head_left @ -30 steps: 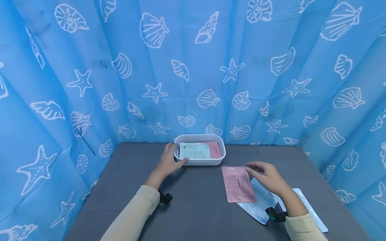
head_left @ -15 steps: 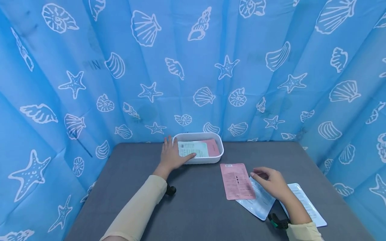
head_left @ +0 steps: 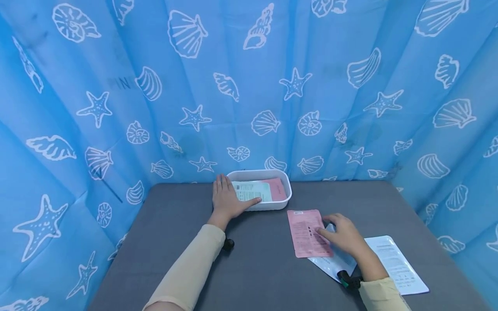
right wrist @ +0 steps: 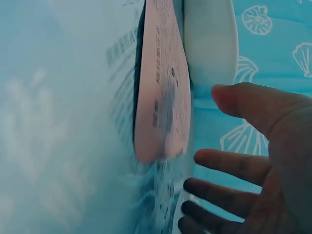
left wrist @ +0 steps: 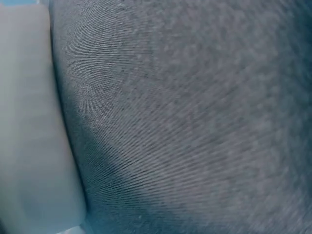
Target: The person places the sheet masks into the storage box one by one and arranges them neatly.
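Note:
My left hand (head_left: pixel 227 202) lies against the left end of a white tub (head_left: pixel 289 190), fingers straight and thumb stretched along its front rim. Inside the tub, a pale green flat sachet (head_left: pixel 254 192) overlaps a pink one (head_left: pixel 278 189). Over the right edge of another pink sachet (head_left: pixel 307 237) on the table is my right hand (head_left: pixel 344 235), its thumb overlapping the packet in the head view. The right wrist view shows those fingers (right wrist: pixel 229 163) spread and holding nothing. Partly beneath that pink sachet lies a light blue sachet (head_left: pixel 330 264), half covered by the hand.
A white-blue sachet (head_left: pixel 398 263) lies to the right, under the right forearm. Grey cloth covers the table (head_left: pixel 256 268). Behind the tub hangs a blue curtain (head_left: pixel 241 108) with white shell prints, also closing in both sides.
My left hand has shifted right, its thumb sliding further along the tub's front rim. My right hand drew back slightly, then came left over the pink sachet's edge. The head view has shifted a little.

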### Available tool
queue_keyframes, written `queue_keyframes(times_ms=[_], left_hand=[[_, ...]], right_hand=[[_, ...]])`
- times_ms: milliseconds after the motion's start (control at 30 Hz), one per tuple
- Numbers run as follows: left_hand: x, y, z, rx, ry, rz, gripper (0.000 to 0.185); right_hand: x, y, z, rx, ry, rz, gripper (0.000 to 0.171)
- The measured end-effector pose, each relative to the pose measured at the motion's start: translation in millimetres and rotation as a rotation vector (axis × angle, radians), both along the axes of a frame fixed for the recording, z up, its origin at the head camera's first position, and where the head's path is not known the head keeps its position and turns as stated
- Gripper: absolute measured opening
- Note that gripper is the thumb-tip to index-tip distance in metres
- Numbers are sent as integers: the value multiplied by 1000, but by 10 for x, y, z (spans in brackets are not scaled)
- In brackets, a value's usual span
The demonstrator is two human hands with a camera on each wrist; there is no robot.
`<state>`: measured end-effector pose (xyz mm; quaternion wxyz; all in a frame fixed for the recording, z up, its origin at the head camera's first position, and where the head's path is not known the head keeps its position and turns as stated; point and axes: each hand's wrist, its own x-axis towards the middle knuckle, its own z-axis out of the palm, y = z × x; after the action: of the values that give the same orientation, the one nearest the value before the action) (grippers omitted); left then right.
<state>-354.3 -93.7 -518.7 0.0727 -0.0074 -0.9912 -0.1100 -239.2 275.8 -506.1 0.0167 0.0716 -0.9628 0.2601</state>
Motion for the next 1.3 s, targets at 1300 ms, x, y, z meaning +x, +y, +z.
queue_keyframes(times_ms=[1300], left_hand=[[25, 36, 86, 17, -51, 8, 147]], right_hand=[[-233, -414, 15, 77, -161, -171, 82]])
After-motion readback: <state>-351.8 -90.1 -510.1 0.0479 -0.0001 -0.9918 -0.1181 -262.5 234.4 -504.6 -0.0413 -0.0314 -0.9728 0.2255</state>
